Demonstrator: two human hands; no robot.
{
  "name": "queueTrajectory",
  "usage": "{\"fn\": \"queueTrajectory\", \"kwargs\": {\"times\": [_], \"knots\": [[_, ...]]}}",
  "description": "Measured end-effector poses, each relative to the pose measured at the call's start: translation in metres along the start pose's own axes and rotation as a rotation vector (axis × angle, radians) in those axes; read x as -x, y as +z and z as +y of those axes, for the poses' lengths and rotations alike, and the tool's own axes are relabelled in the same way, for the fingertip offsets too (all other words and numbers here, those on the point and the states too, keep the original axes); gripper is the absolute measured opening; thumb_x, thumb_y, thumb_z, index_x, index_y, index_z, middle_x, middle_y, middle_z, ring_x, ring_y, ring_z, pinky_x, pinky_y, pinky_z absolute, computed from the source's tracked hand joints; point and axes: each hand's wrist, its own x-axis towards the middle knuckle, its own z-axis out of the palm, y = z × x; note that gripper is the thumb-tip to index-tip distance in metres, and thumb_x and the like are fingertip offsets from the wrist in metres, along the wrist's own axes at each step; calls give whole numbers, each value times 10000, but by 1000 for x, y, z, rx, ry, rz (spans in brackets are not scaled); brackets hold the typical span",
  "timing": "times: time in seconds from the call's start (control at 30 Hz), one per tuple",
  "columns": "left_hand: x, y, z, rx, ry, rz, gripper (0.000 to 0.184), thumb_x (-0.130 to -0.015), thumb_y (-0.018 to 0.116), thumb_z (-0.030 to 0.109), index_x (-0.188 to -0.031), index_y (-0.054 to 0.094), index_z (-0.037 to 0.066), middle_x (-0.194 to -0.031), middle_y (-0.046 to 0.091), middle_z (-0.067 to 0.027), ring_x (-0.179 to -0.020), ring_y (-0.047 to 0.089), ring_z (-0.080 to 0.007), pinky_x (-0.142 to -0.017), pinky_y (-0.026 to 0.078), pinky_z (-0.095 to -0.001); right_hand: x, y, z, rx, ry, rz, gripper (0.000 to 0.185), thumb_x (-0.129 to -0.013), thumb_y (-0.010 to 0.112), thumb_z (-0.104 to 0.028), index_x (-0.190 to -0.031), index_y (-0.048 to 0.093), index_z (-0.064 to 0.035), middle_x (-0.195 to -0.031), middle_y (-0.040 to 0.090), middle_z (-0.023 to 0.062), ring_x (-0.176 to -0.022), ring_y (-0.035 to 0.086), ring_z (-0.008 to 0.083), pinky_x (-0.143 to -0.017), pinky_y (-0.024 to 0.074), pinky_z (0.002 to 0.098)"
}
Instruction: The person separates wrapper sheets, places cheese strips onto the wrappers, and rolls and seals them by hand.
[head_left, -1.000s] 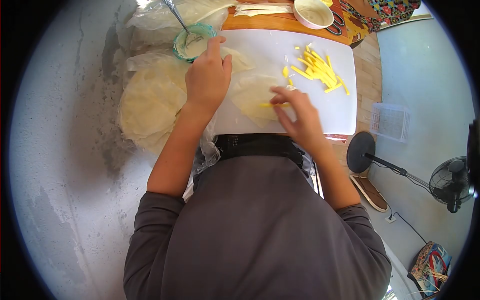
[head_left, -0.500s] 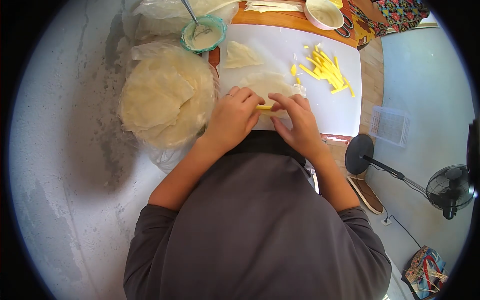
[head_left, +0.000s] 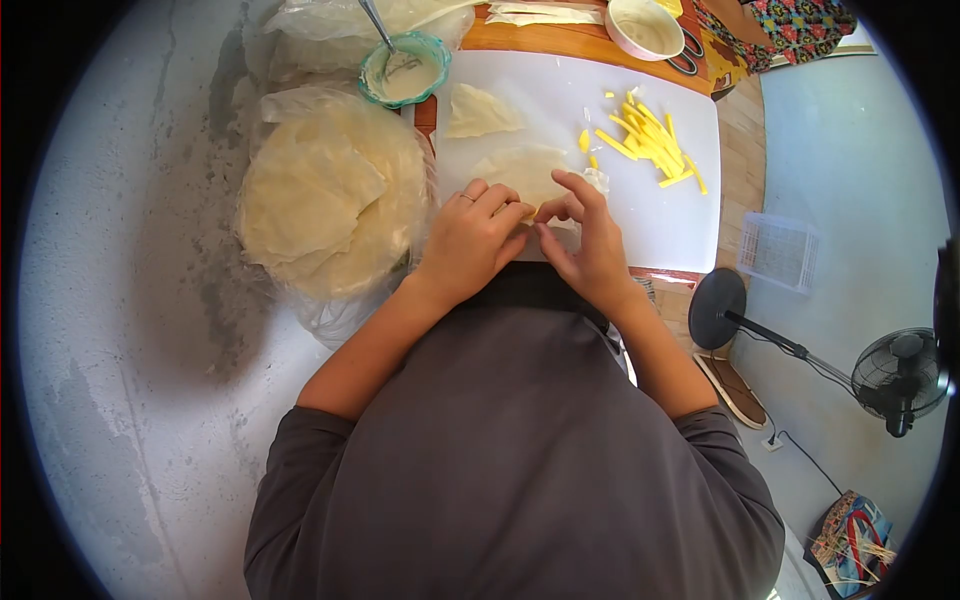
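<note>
My left hand has its fingers closed on the near edge of a thin, pale spring roll wrapper lying on a white board. My right hand pinches the same edge with thumb and fingertips, its index finger raised. A yellow strip at that edge is almost wholly hidden under the wrapper and fingers. Beyond, a folded piece of wrapper lies at the board's left. Several yellow strips are heaped on the right side of the board.
At the left, a large stack of round wrappers sits in clear plastic. A teal bowl holds white paste and a spoon. A white bowl and scissors lie at the back. A fan stands right; another person's patterned clothing shows behind.
The wrapper's near edge now covers the yellow strip that showed between my hands. My right hand has closed into a pinch and come nearer to my left, its index finger lifting.
</note>
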Motion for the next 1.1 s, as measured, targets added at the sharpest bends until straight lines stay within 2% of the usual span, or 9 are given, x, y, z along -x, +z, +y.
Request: {"fn": "queueTrajectory", "kwargs": {"times": [0.07, 0.2, 0.37, 0.47, 0.57, 0.67, 0.8, 1.0, 1.1], "knots": [[-1, 7, -4, 8, 6, 24, 235, -738, 740, 75, -965, 677, 72, -930, 611, -44, -879, 577, -252, -722, 482, -370, -3, -1, 0, -22, 33, -2, 697, -753, 682, 66, -1383, 434, -97, -908, 623, 51, -901, 545, 239, -855, 409, 351], [-5, 2, -7, 26, 9, 0, 152, -760, 719, 85, -910, 694, 81, -900, 600, -21, -879, 570, -225, -735, 483, -351, -13, -16, -8, 140, -60, -61, 662, -766, 698, 18, -1369, 457, -111, -931, 620, 42, -920, 536, 242, -850, 393, 364], [-10, -7, -9, 74, -15, -53, 122, -771, 704, 65, -893, 700, 61, -888, 598, -35, -884, 569, -243, -753, 491, -370, -10, -24, 3, 239, -45, -137, 573, -772, 699, 1, -1298, 507, -120, -931, 618, 13, -922, 528, 236, -814, 382, 371], [-11, -8, -10, 92, -38, -80, 120, -796, 681, 55, -915, 698, 56, -889, 611, -56, -882, 572, -260, -762, 492, -380, -9, -23, 7, 225, -71, -99, 428, -778, 674, 17, -1174, 564, -101, -917, 611, 1, -921, 525, 225, -807, 380, 374], [-13, -7, -11, 102, -64, -59, 123, -828, 656, 55, -950, 675, 54, -874, 631, -73, -868, 585, -274, -757, 493, -392, -9, -28, 11, 257, -87, -161, 309, -770, 668, 54, -1041, 609, -82, -945, 616, 22, -927, 525, 244, -824, 384, 363], [-15, -10, -7, 134, -140, -49, 138, -846, 653, 55, -984, 643, 49, -847, 643, -77, -843, 602, -271, -738, 487, -396, -11, -30, 10, 360, -170, -202, 247, -753, 659, 8, -964, 649, -120, -912, 592, -3, -921, 518, 223, -786, 378, 367], [-15, -11, -7, 125, -187, -61, 141, -848, 657, 57, -984, 619, 52, -819, 641, -71, -816, 615, -274, -713, 487, -398, -11, -28, 8, 379, -118, -202, 275, -738, 670, -8, -979, 664, -141, -945, 585, 3, -933, 513, 226, -785, 380, 369], [-13, -11, -12, 90, -40, -84, 72, -831, 649, 58, -900, 642, 75, -829, 621, -57, -842, 610, -258, -714, 502, -391, -13, -26, 6, 395, -104, -202, 242, -755, 724, -84, -984, 658, -126, -931, 564, 10, -927, 508, 229, -785, 380, 372], [-12, -9, -11, 82, -36, -41, 62, -810, 669, 66, -869, 654, 77, -840, 608, -50, -844, 609, -251, -717, 505, -381, -15, -22, 5, 405, -82, -197, 218, -767, 750, -125, -958, 645, -123, -914, 555, 15, -921, 509, 232, -784, 379, 372]]}}
